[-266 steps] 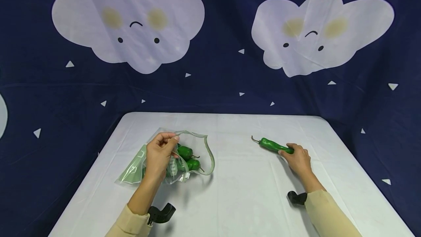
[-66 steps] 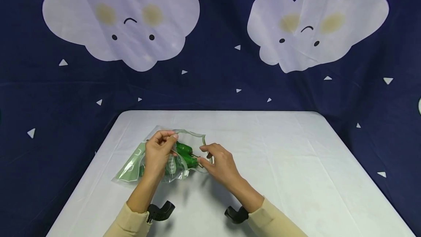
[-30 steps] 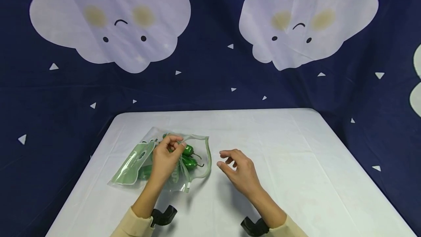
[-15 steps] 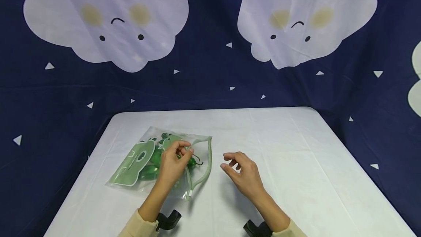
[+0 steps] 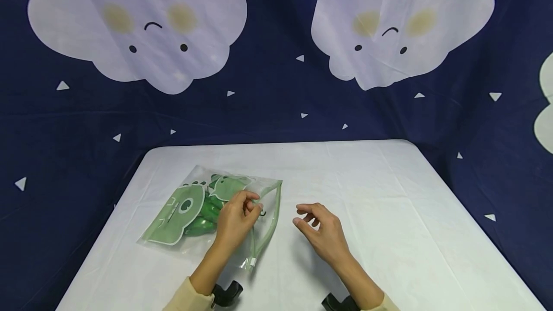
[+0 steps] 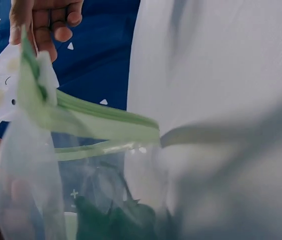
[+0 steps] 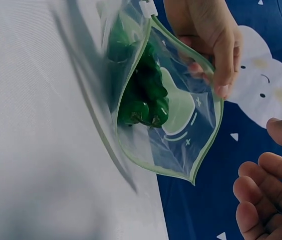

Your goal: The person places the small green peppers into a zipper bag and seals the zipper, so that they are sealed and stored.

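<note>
A clear zip bag (image 5: 174,220) with green prints lies on the left of the table, its mouth facing right. Several green peppers (image 7: 153,110) are inside, their stems toward the mouth. My left hand (image 5: 236,217) pinches the bag's upper edge between thumb and fingers; in the right wrist view the mouth gapes. A white slider (image 5: 253,261) sits at the near end of the green zip strip (image 7: 208,142). To the right of the mouth hovers my right hand (image 5: 324,234), fingers loosely bent, nothing in them, apart from the bag.
A white cloth covers the table (image 5: 367,196). Behind it hangs a dark blue backdrop (image 5: 276,109) with printed clouds and small triangles. Each wrist carries a black camera mount (image 5: 227,293).
The right hand brought a green pepper from the right to the bag mouth, then drew back without it. Lately the left hand has shifted right and nearer, pulling the bag's edge; the bag lies flatter.
</note>
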A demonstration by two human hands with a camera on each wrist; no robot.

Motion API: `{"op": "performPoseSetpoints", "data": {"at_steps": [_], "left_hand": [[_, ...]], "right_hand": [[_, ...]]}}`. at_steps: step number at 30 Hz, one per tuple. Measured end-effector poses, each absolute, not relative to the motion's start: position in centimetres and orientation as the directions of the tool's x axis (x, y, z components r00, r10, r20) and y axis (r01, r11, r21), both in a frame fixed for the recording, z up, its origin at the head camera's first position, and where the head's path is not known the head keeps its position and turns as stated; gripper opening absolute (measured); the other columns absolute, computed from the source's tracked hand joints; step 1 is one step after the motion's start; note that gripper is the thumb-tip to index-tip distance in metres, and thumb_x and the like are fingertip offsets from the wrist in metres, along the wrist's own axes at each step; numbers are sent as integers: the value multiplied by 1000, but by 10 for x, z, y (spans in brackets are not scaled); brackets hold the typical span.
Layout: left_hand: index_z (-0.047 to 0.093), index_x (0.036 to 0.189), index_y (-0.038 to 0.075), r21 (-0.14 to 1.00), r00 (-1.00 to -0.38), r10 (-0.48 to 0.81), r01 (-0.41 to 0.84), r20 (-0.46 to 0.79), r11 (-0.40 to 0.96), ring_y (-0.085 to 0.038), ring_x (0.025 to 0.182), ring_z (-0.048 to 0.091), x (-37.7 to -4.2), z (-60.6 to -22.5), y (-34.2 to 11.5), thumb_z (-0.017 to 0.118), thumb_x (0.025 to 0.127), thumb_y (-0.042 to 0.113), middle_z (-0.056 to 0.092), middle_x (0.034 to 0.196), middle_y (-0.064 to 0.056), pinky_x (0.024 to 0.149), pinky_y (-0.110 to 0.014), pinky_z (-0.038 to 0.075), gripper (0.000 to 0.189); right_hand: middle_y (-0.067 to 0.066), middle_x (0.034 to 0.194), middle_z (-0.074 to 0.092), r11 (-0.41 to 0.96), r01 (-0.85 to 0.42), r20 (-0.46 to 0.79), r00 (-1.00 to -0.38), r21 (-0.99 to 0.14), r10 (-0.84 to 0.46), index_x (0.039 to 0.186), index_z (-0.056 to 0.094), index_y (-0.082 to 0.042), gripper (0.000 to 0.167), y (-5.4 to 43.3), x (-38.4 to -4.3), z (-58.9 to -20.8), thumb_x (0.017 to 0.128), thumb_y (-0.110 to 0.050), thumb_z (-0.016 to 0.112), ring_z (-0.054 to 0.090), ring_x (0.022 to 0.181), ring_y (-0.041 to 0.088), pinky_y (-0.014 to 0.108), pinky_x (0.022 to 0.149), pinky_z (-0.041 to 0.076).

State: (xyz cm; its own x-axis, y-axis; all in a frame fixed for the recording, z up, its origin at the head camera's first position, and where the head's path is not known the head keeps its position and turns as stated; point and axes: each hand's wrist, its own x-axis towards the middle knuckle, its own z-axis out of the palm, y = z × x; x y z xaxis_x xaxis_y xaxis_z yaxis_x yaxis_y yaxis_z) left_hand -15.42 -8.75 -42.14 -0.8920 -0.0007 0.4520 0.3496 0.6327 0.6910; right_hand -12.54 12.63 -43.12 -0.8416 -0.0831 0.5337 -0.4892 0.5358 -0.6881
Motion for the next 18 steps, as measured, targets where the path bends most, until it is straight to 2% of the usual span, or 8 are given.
{"op": "performPoseSetpoints", "data": {"at_steps": [9,18], "left_hand": [[67,91,15,680,-902,23,342,432,649,-1,60,47,-149,-430,-80,75,76,16,53,71,6,51,-13,40,17],[66,96,15,691,-901,35,357,433,628,-7,65,50,-142,-434,-81,76,77,18,54,79,2,55,-16,40,22]], "right_hand": [[-3,95,70,513,-461,497,-865,-724,-76,103,67,-17,25,131,-120,-434,79,-16,76,58,75,0,23,61,54],[-4,100,69,452,-382,380,-920,-806,-99,107,65,-19,26,138,-115,-440,82,-20,73,58,79,3,20,69,55]]}}
